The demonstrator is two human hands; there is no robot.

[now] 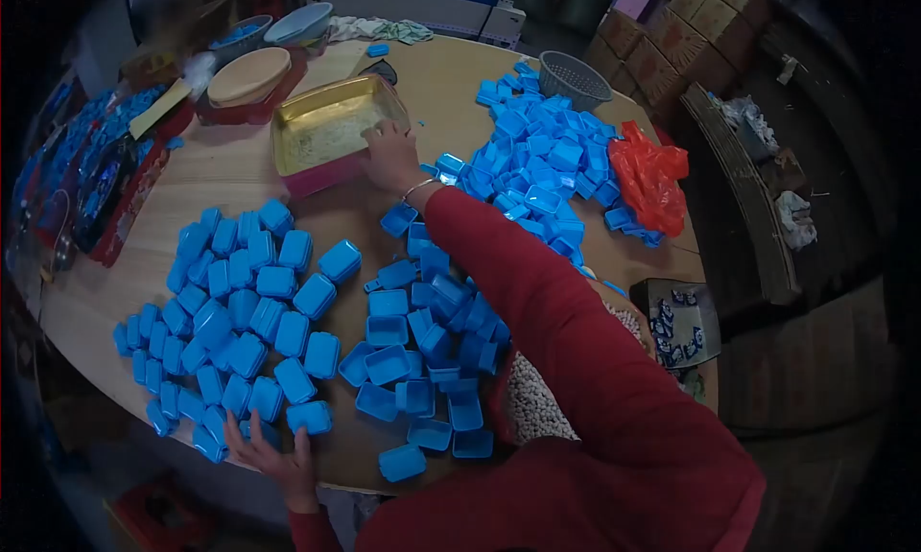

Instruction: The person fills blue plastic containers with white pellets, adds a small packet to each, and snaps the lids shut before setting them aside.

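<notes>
My right hand [391, 156], at the end of an outstretched red sleeve, grips the near right rim of a rectangular box [331, 180]. This box is pink outside and gold inside, with its top uncovered. At the near table edge my left hand [280, 461] has its fingers spread against the closest of the small closed blue boxes [276, 281], which lie in a large group on the left. To their right, loose blue box halves [389, 364] are heaped, many with the hollow side up. My right arm passes over part of that heap.
A bigger pile of blue box parts [542, 154] lies at the back right, beside a grey basket [574, 80] and a red plastic bag [648, 178]. White pellets [539, 408] and a tray of small packets [679, 324] are at the right. Basins [247, 78] stand at the back left.
</notes>
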